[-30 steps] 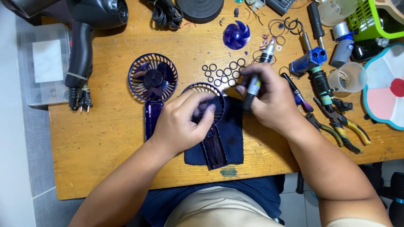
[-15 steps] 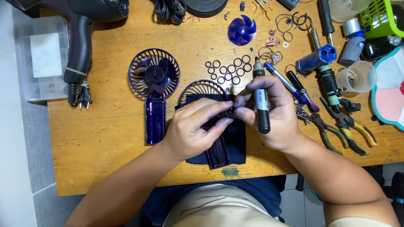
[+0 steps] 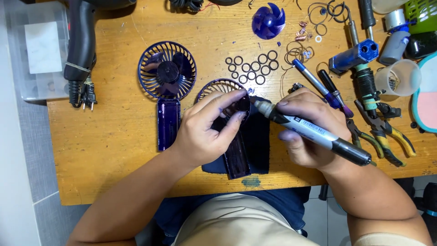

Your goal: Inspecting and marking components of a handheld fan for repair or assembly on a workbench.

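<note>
Two hands meet over a dark cloth (image 3: 259, 136) on the wooden surface (image 3: 114, 150). Left hand (image 3: 207, 132) pinches the fan grille half (image 3: 218, 89) in a narrow grip. Just right, the right hand (image 3: 309, 127) grips a black marker (image 3: 314, 132), its tip touching the grille's hub.

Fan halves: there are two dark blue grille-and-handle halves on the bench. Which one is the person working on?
The right half, lying on the dark cloth. The left hand grips it and the marker tip meets it. The left half lies untouched.
</note>
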